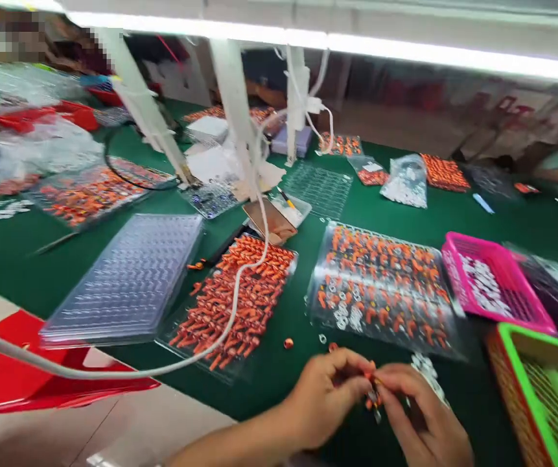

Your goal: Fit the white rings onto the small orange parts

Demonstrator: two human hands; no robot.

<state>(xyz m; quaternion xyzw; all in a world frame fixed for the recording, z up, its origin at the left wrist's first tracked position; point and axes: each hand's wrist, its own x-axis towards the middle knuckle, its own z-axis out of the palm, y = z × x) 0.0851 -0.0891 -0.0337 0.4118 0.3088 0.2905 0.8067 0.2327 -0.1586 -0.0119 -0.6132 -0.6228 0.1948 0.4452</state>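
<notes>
At the near edge of the green table, my left hand [322, 395] pinches a small orange part [369, 374] between thumb and fingers. My right hand [422, 408] is closed on the same piece from the other side, fingertips almost meeting the left ones. The exact kind of part is too small to make out. Below the fingertips lie more small orange and pale bits [374, 403]. White pieces [427, 371] are scattered just beyond my right hand. Ahead of both hands rests a clear plastic tray [385, 331] with rows of orange parts and some white rings.
Left of my hands is a tray heaped with orange parts [230, 305], crossed by a white cable [181, 363]. Stacked clear trays [127, 279] stand beside it. A pink basket [541, 318] of white pieces and a green basket [505, 337] are at right. White posts [234, 97] support a lamp.
</notes>
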